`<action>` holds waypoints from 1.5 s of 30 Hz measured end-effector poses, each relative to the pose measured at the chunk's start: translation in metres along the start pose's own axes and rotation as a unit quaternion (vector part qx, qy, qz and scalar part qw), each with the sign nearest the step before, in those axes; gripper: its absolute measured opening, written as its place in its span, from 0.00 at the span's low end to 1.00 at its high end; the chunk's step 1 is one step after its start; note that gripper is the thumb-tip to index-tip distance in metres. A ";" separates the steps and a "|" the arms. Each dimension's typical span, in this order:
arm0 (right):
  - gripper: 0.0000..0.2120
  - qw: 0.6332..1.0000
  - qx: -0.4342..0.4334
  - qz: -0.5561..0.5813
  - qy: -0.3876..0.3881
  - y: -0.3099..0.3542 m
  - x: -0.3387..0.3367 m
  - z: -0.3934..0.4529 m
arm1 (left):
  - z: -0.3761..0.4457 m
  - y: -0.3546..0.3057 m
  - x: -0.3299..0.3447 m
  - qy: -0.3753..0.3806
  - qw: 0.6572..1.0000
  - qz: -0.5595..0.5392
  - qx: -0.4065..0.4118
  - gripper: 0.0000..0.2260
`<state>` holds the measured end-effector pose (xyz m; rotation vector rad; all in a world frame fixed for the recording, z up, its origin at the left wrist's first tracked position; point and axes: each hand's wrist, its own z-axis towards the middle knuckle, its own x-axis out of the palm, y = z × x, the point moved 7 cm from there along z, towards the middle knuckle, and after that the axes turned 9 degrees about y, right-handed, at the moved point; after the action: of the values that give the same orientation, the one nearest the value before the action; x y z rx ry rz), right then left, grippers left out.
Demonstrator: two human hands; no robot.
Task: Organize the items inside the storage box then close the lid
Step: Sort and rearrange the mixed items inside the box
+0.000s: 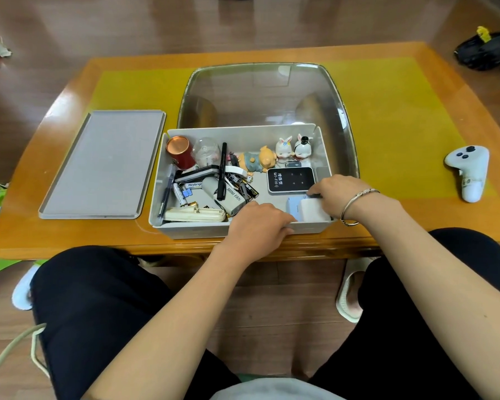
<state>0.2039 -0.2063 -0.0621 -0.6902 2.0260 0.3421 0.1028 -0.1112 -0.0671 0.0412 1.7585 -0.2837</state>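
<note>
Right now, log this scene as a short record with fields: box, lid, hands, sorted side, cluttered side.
box: grey storage box, open, on the wooden table
lid: grey lid flat on the table, left of the box
left hand: left hand at the box's near wall, grip unclear
right hand: right hand on the white adapter
sorted side: rabbit figurines, WiFi device
cluttered side: copper-topped can, black pen, batteries

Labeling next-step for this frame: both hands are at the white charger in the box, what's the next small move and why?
Probably seat the white charger flat in the box's near right corner. Both hands, left and right, are on it, that corner is bare, and the left side remains a jumble of batteries and pens. The lid lies on the table.
</note>
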 end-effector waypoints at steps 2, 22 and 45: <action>0.22 1.000 0.000 0.001 -0.001 0.002 -0.002 0.000 | 0.000 -0.001 0.001 0.001 1.000 -0.002 0.005 0.13; 0.15 0.973 0.063 0.005 -0.222 0.019 -0.035 -0.026 | -0.018 0.009 -0.014 -0.082 0.995 -0.060 -0.008 0.19; 0.25 0.983 -0.069 0.161 -0.050 0.140 -0.017 0.042 | -0.101 0.181 -0.011 -0.211 0.846 -0.314 -0.376 0.28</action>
<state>0.1564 -0.0671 -0.0737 -0.4156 2.0298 0.6997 0.0409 0.0873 -0.0688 -1.1037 1.2872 -0.0390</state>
